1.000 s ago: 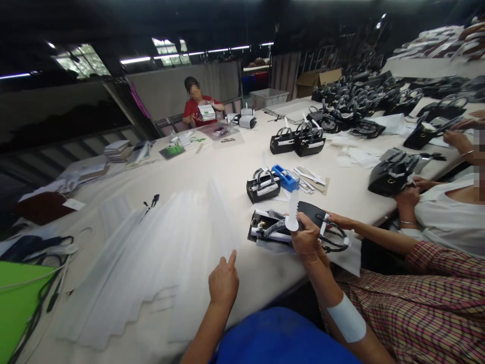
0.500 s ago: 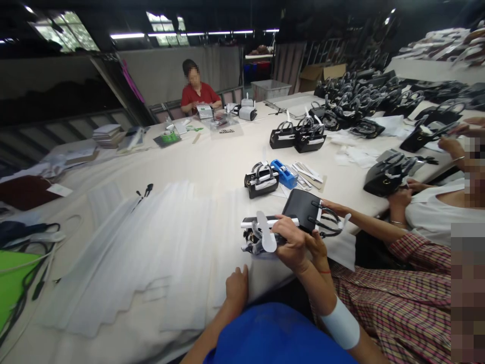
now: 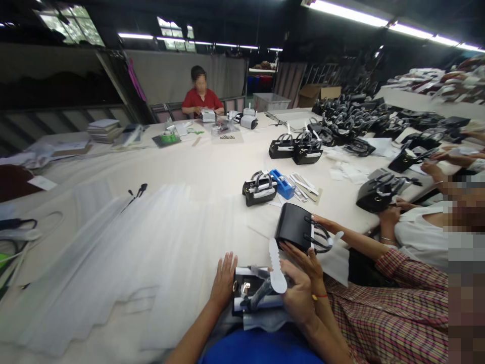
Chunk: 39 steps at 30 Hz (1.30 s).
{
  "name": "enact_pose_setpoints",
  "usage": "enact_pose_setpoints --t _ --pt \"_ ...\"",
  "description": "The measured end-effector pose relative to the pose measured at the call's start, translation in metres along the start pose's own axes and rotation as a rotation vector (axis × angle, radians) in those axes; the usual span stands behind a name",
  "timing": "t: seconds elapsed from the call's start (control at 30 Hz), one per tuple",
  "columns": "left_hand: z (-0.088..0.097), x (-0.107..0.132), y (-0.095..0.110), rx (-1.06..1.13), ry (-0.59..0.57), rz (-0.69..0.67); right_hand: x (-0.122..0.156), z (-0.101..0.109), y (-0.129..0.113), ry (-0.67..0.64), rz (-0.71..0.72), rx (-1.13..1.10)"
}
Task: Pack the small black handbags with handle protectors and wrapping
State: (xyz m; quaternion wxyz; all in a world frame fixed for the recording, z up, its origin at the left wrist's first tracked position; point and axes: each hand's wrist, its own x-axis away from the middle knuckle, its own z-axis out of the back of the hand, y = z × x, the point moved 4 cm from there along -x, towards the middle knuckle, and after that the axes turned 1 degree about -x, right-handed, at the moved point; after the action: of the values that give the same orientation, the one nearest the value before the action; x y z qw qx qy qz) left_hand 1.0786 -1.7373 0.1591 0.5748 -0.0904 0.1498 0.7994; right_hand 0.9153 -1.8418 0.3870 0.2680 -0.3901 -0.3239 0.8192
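A small black handbag (image 3: 250,296) with white paper wrapping and grey handles lies at the table's near edge, right in front of me. My right hand (image 3: 297,299) is closed on its right side, beside a white scalloped paper tag (image 3: 276,268) that stands up from it. My left hand (image 3: 224,279) rests against the bag's left end with its fingers stretched out and apart. Just to the right, a neighbour in a plaid shirt holds another black handbag (image 3: 295,230); one of that person's hands (image 3: 307,259) reaches over close to mine.
Sheets of white wrapping (image 3: 125,253) cover the cream table (image 3: 197,167) to my left. Further out are a black handbag (image 3: 259,188), a blue tape dispenser (image 3: 282,183) and many more bags at the far right. Other people sit to my right and at the far end.
My right hand has pulled the handbag from out on the table back to the near edge. My left hand has moved up against the bag's left end, fingers spread.
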Motion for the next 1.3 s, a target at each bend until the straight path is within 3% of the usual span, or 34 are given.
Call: enact_pose_setpoints --t 0.17,0.27,0.6,0.7,0.77,0.87,0.97,1.07,1.17,1.3 --pt "-0.03 -0.006 -0.008 -0.086 0.116 -0.083 0.023 0.001 0.003 -0.038 0.073 0.035" --pt "-0.041 -0.003 -0.009 -0.066 0.097 -0.067 0.028 0.007 0.001 -0.022 0.073 0.097" --pt "-0.04 -0.009 0.007 0.085 0.074 0.204 0.037 0.013 0.004 0.13 -0.024 0.148" --pt "-0.034 -0.011 -0.001 0.199 0.013 0.239 0.033 0.01 -0.002 0.174 -0.012 0.107" --pt "-0.024 -0.011 -0.019 0.231 -0.003 0.267 0.031 0.009 -0.006 0.187 -0.005 0.087" --pt "-0.001 -0.002 -0.072 0.158 0.058 0.385 0.034 0.008 -0.004 0.2 -0.024 0.082" --pt "0.023 0.015 -0.144 0.013 0.108 0.71 0.04 0.005 0.003 0.199 -0.073 0.073" --pt "0.03 0.03 -0.203 0.017 -0.05 1.008 0.042 0.001 0.004 0.165 -0.099 0.064" --pt "0.027 0.029 -0.229 0.085 -0.154 1.055 0.04 -0.003 -0.002 0.15 -0.077 0.094" --pt "0.026 0.029 -0.239 0.157 -0.149 1.077 0.036 -0.006 -0.013 0.177 -0.046 0.137"
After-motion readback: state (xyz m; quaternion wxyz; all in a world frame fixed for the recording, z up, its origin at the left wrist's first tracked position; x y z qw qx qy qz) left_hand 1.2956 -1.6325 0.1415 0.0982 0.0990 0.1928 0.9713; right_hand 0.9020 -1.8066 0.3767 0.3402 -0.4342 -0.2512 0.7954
